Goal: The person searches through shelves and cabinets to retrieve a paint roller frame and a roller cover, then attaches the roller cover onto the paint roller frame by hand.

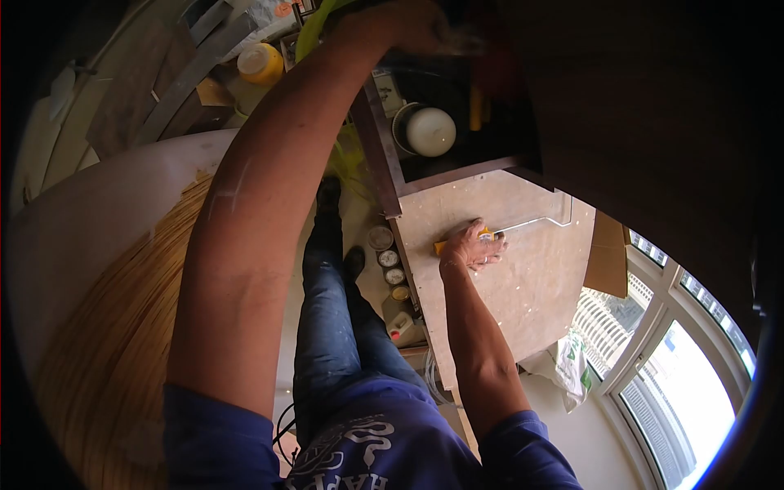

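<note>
yellow handle point(440, 246): near the left edge of the board point(514, 310), grasped by the right hand point(475, 247)
wire point(531, 222): nothing seen fitted; looks unfinished
left hand point(437, 34): blurred over the cabinet point(457, 175); grip, i can't tell

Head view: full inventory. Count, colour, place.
Bent metal rod with grip: 1, silver and yellow, over board
Flat wooden board: 1, pale brown, centre right
Open wooden cabinet: 1, dark brown, beyond board
Round tub: 1, white, inside cabinet
Round lidded tub: 1, yellow, top left
Small round containers: 4, whitish to yellowish, beside board
Plastic jug: 1, whitish, red cap, beside board
Plastic sack: 1, white and green, near window
Framed window: 1, white frame, right
Wood-grain sheet: 1, tan, left
Left hand: 1, blurred, at cabinet
Right hand: 1, over grip
Jeans-clad legs: 2, blue, centre
</note>
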`<state>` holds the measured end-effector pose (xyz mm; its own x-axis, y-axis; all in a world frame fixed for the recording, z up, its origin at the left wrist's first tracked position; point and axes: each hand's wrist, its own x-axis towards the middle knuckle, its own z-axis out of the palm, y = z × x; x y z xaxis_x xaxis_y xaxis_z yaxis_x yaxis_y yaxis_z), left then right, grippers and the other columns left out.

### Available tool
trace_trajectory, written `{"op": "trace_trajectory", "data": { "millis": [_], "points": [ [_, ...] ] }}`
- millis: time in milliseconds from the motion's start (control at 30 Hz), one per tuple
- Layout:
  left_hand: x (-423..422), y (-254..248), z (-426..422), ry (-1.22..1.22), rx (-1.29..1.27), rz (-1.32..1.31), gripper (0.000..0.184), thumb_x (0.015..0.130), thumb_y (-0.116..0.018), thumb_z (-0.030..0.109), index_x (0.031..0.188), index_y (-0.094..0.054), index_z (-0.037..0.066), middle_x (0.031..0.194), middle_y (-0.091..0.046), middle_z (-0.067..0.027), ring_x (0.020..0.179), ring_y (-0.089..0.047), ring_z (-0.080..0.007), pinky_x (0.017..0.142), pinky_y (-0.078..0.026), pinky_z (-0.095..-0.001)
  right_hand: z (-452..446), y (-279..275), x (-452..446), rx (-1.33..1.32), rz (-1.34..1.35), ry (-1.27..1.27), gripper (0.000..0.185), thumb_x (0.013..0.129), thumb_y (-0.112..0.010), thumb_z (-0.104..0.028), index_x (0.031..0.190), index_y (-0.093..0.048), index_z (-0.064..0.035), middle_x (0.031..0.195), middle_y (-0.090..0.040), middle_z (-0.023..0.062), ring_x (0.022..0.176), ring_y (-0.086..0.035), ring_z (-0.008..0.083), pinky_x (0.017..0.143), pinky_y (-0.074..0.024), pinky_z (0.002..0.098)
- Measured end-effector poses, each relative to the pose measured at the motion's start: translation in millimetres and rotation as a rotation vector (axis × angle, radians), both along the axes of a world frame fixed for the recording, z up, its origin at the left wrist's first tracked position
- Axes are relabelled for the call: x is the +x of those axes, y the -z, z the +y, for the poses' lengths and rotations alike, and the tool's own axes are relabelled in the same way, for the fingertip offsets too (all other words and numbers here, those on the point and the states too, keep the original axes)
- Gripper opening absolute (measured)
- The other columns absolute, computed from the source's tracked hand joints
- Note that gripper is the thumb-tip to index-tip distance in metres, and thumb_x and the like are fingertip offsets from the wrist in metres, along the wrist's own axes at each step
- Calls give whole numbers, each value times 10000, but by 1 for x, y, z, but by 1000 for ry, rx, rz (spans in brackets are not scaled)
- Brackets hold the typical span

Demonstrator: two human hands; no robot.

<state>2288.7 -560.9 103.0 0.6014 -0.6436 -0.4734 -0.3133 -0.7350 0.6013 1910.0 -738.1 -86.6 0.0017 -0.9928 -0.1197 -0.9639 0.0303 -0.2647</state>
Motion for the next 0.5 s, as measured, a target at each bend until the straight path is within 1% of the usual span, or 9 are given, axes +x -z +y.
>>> {"op": "trace_trajectory", "data": {
  "millis": [33, 100, 133, 233, 333, 367, 400, 433, 500],
  "points": [
    [7, 2, -2, 40, 14, 90, 492, 804, -648, 162, 1295, -612, 157, 1327, -601, -184, 1178, -604, -314, 989, -479, -375, 0, -2, 1, 3, 0, 4, 749, 893, -602, -479, 1521, -348, -160, 1655, -192, 69, 1531, -54, 366, 1187, -69, 581],
    [23, 39, -7, -65, 56, 82, 515, 816, -630, 178, 1330, -591, 189, 1392, -559, -172, 1216, -580, -308, 1020, -463, -383, 1, -2, 1, 2, -6, 2, 747, 891, -604, -478, 1518, -352, -159, 1654, -194, 68, 1530, -53, 368, 1186, -68, 583],
    [22, 40, -7, -118, 77, 78, 526, 823, -621, 186, 1347, -581, 205, 1425, -538, -166, 1236, -569, -305, 1035, -455, -386, 0, 0, 0, -3, -10, -5, 746, 890, -605, -479, 1516, -354, -159, 1653, -195, 68, 1530, -52, 369, 1186, -67, 585],
    [15, 47, -7, -285, 160, -166, 541, 822, -585, 150, 1359, -568, 215, 1415, -544, -162, 1241, -570, -287, 1071, -439, -395, -2, 5, -3, -11, 10, -12, 770, 880, -576, -518, 1524, -329, -176, 1657, -192, 60, 1531, -70, 361, 1183, -83, 599],
    [19, 48, -7, -314, 184, -154, 535, 826, -553, 120, 1352, -564, 213, 1416, -539, -163, 1271, -548, -260, 1112, -409, -383, -2, 5, -3, -4, 27, -8, 781, 875, -562, -532, 1530, -316, -184, 1656, -198, 62, 1532, -75, 356, 1181, -89, 604],
    [25, 61, -8, -291, 193, -153, 519, 829, -556, 131, 1342, -569, 209, 1416, -537, -166, 1279, -540, -256, 1113, -405, -379, -2, 5, -3, 0, 25, -5, 778, 878, -568, -524, 1530, -319, -180, 1658, -192, 63, 1532, -68, 358, 1182, -84, 602],
    [39, 91, -11, -269, 203, -153, 503, 833, -560, 143, 1332, -574, 205, 1417, -536, -169, 1287, -532, -252, 1113, -402, -374, -2, 4, -2, 4, 23, -2, 775, 881, -573, -516, 1531, -322, -175, 1659, -187, 65, 1532, -62, 360, 1183, -79, 600],
    [40, 95, -10, -248, 213, -153, 487, 837, -563, 154, 1321, -579, 201, 1418, -534, -171, 1295, -524, -247, 1114, -398, -369, -2, 3, -1, 7, 18, 3, 770, 886, -583, -503, 1531, -329, -168, 1662, -173, 65, 1532, -50, 363, 1184, -69, 597],
    [45, 101, -8, -253, 156, -29, 464, 849, -561, 177, 1313, -579, 164, 1416, -535, -173, 1307, -511, -235, 1114, -391, -359, -1, 2, 0, 19, 19, -1, 767, 893, -588, -492, 1534, -332, -160, 1665, -159, 66, 1532, -39, 367, 1186, -61, 594]
  ]
}}
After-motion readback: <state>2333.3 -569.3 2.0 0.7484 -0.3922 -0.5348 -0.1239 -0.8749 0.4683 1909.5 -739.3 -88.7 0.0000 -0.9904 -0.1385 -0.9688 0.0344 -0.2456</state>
